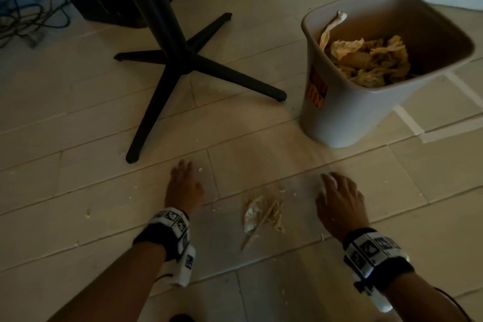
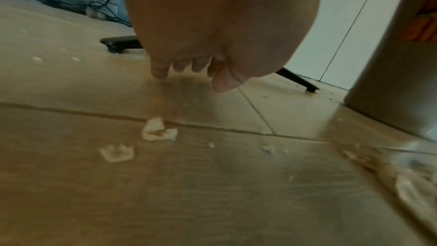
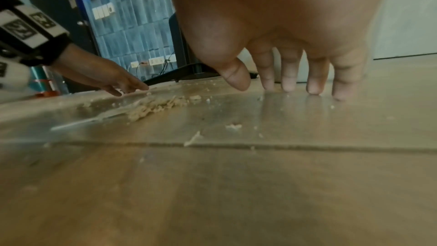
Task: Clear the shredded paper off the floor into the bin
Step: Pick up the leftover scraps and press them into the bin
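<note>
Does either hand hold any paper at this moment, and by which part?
Nothing is held. The left hand and right hand are open, fingers down at the floor, on either side of the paper pile.

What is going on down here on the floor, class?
A person is clearing shredded paper by hand. Both hands are low over the floor, holding nothing: the left hand and the right hand flank a small pile of shreds. The right fingertips touch the tiles. Small scraps lie scattered around. The bin, beyond the right hand, already holds crumpled paper.
</note>
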Motion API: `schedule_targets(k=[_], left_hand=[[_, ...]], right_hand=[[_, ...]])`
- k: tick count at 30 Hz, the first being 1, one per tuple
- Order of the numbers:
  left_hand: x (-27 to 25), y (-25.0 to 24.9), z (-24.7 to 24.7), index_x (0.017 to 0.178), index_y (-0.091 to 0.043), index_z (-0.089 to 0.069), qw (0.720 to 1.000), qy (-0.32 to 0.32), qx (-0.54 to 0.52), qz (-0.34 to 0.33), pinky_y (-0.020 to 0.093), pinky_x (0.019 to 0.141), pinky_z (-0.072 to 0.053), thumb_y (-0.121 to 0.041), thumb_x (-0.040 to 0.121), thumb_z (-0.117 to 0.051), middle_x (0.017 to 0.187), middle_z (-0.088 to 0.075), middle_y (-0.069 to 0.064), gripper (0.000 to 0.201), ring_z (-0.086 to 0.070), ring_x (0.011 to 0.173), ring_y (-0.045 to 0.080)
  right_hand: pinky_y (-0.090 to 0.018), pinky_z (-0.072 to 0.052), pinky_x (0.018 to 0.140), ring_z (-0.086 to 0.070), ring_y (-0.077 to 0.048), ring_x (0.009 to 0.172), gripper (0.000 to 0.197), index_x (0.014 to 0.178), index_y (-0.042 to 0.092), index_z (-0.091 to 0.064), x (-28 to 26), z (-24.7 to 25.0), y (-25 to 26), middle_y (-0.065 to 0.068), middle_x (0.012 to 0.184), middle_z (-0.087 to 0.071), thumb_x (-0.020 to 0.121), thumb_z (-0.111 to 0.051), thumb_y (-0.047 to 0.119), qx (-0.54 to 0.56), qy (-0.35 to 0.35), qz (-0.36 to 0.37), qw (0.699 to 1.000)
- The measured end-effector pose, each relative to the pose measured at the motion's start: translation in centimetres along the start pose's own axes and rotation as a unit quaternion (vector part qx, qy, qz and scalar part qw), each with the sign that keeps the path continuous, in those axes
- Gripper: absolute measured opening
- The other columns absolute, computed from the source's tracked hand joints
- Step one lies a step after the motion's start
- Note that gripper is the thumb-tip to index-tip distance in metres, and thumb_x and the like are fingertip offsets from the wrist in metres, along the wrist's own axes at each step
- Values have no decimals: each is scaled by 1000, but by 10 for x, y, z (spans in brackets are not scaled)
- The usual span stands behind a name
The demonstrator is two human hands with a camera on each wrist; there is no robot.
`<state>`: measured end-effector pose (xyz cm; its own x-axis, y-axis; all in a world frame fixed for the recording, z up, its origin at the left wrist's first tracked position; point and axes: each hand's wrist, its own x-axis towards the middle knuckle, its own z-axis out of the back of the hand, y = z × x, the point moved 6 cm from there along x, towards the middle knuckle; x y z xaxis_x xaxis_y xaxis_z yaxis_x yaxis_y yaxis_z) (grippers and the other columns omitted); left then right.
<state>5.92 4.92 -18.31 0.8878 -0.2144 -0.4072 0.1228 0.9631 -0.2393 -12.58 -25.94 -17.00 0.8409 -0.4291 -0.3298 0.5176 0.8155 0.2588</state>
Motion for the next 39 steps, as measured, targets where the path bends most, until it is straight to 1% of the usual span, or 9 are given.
schedule_targets(k=[3,7,11,14,17,22,26,31,39], left_hand=[[-7,-7,-13,154,-7,-16,1000,19,-3,-23,40,122,-14,-18,96,-31,164,-5,13,61,-6,152,33],[-51,-60,-59,153,-5,-25,984,29,12,-176,43,124,-11,-21,89,-25,163,-14,14,65,-11,152,32],[-91,-98,-68,149,-13,-37,956,28,8,-293,36,122,-12,-37,96,-17,159,-31,6,61,-24,149,24],[-80,-68,-47,146,-14,-44,972,-17,-1,-233,43,120,-26,-35,91,-20,154,-40,5,63,-30,146,30],[-64,-5,-20,123,-8,-64,992,-87,-8,-86,55,93,-50,-28,79,-34,123,-62,19,57,-58,110,44],[-79,57,-8,114,-11,-68,988,-100,-89,82,49,85,-50,-5,83,-64,107,-59,24,32,-59,96,46],[-87,2,-33,103,-1,-70,991,-55,-126,7,44,73,-56,-24,76,-38,95,-65,24,48,-67,83,43],[-89,-94,-38,123,-17,-65,981,-4,-124,-150,25,97,-43,-9,90,-49,123,-60,4,37,-58,114,22],[-61,-147,-36,142,-25,-43,946,129,65,-291,43,101,-45,-11,88,-55,143,-37,0,57,-34,129,27]], right_hand=[[-58,-42,103,-40,-46,132,52,138,2,-50,-7,-13,7,-23,144,-47,90,-52,23,-4,16,22,1000],[-57,-37,109,-47,-49,129,62,132,-2,-57,-32,-43,44,-26,139,-53,99,-14,28,-3,49,125,991],[-45,-29,116,-52,-38,129,55,133,9,-59,-51,-47,71,-17,138,-57,100,-19,28,24,27,203,978],[-47,-34,112,-45,-37,136,47,141,10,-50,-46,-29,62,-16,147,-48,95,-44,18,61,13,147,987],[-45,-48,94,-49,-35,122,46,140,17,-48,-43,-16,36,-11,141,-48,96,-49,26,60,22,67,996],[-37,-45,88,-48,-31,110,37,133,19,-45,-53,-27,18,-8,125,-42,97,-45,27,97,88,-17,991],[-34,-39,84,-48,-32,108,35,131,16,-47,-59,-40,54,-10,123,-44,97,-43,20,105,130,23,986],[-36,-43,91,-51,-32,114,35,131,16,-52,-45,-24,77,-9,124,-47,97,-43,18,177,111,53,977],[-45,-44,99,-33,-34,129,58,147,21,-33,4,-9,62,-9,147,-32,91,-49,27,9,119,89,989]])
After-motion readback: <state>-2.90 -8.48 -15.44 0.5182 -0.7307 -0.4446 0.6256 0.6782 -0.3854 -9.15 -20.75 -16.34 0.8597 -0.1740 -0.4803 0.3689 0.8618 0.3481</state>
